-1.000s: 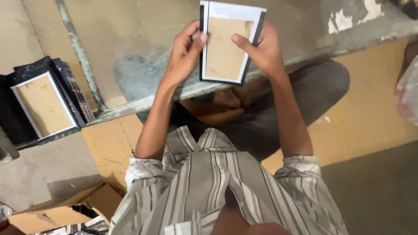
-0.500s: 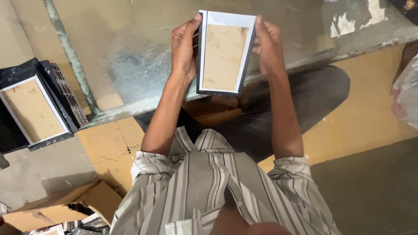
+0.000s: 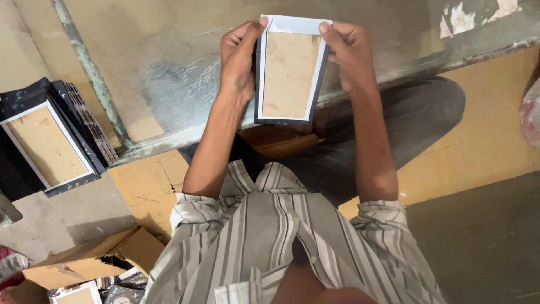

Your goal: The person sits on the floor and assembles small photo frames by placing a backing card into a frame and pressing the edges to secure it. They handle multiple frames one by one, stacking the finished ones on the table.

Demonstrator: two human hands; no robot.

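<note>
Item held: a picture frame, rectangular, dark-edged with a white border, its tan backing board turned toward the camera.
Position: raised in front of the person, above a worn grey surface, between the two hands.
Long axis: set away from the body, the far short edge uppermost in the view and the near short edge toward the lap.
Left hand: closed along the frame's left long edge; its thumb is laid on the far left corner.
Right hand: closed along the right long edge; its thumb is laid on the far right corner.
Nearer hand: neither, as both are placed alike on opposite sides.
Fingers behind the frame: hidden, so the depth of wrap cannot be told.
Nearby stock: a stack of similar frames well apart at the left; a torn cardboard box near the lower left.
</note>
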